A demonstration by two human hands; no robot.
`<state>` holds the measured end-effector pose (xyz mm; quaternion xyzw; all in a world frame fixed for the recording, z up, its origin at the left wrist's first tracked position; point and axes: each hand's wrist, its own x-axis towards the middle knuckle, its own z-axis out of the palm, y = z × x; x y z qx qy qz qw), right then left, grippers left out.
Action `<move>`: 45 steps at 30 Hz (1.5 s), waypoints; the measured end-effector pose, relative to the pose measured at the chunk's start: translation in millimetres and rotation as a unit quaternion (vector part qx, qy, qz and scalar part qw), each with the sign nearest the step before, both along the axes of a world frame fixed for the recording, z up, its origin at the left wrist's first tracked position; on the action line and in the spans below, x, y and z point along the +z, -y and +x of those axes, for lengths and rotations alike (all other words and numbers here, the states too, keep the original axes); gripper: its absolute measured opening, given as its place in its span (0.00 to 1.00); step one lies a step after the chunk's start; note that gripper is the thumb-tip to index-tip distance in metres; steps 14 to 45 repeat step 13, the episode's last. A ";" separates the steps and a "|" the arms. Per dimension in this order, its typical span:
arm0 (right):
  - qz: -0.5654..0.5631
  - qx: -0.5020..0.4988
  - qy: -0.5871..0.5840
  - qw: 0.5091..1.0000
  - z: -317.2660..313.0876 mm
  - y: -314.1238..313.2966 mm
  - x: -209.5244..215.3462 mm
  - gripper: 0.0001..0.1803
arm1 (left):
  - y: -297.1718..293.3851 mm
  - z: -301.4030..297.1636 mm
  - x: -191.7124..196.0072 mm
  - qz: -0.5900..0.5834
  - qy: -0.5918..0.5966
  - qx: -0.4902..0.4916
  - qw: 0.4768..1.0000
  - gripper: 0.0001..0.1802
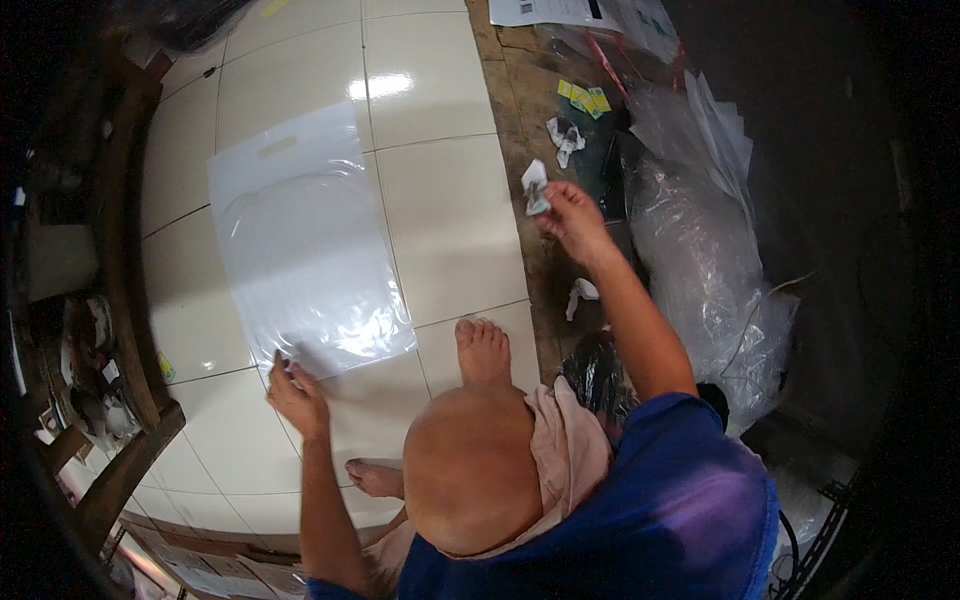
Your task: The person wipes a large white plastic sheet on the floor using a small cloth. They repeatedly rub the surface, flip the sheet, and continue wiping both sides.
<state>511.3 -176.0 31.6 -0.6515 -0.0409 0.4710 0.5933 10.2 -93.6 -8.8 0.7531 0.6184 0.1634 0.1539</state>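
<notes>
On the tiled floor lies a flat white plastic bag with a cut-out handle slot at its far end. My left hand is at the bag's near left corner, its fingers loosely extended by the edge; whether they touch it I cannot tell. Out to the right, over the brown board's edge, my right hand pinches a small crumpled white and grey wad, which looks like tissue or paper. Another crumpled white and dark scrap rests just beyond it, with several yellow-green labels farther back.
Clear plastic sheeting is heaped along the right. A white scrap and a black plastic bag lie nearer me. Wooden shelving holding assorted items borders the left. My bare foot rests near the bag's right corner.
</notes>
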 end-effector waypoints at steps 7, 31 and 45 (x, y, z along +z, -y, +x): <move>-0.132 -0.055 0.264 0.954 76.9 21.3 14.1 0.12 | -69.5 -97.5 36.3 -0.008 -0.044 -0.029 0.999 0.18; -0.306 0.249 0.469 0.790 57.4 88.9 17.2 0.21 | -67.5 -167.4 32.2 -0.023 -0.134 -0.092 0.986 0.20; -0.306 0.249 0.469 0.790 57.4 88.9 17.2 0.21 | -67.5 -167.4 32.2 -0.023 -0.134 -0.092 0.986 0.20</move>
